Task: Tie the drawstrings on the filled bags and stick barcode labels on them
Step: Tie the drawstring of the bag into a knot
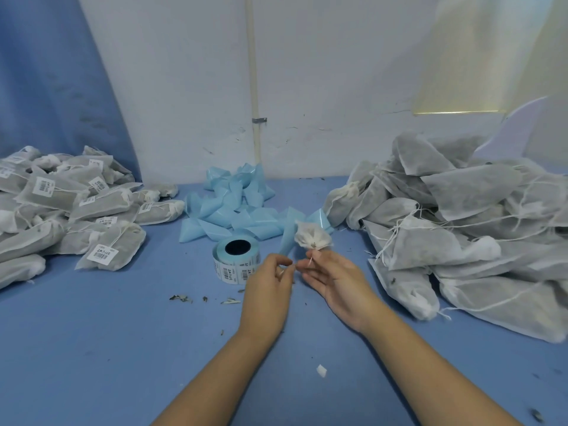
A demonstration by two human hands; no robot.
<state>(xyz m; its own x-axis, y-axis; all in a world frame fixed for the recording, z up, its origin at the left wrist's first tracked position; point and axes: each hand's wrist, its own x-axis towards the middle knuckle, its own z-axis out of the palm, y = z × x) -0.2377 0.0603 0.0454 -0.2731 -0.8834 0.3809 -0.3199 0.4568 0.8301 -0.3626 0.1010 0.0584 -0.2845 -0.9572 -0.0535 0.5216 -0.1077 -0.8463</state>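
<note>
Both hands meet above the middle of the blue table. My right hand (pixel 333 276) pinches the drawstring at the gathered neck of a white bag (pixel 312 236), whose ruffled top stands up above my fingers. The bag's body is hidden behind my hands. My left hand (pixel 270 281) pinches the thin string just left of the right fingertips. A roll of barcode labels (pixel 235 261) on blue backing stands right behind my left hand.
Labelled, tied bags are heaped at the left (pixel 61 204). Unlabelled filled bags with loose strings are piled at the right (pixel 455 229). Crumpled blue backing strips (pixel 233 210) lie at the back by the wall. Leaf crumbs (pixel 181 298) and a white scrap (pixel 321 370) dot the table.
</note>
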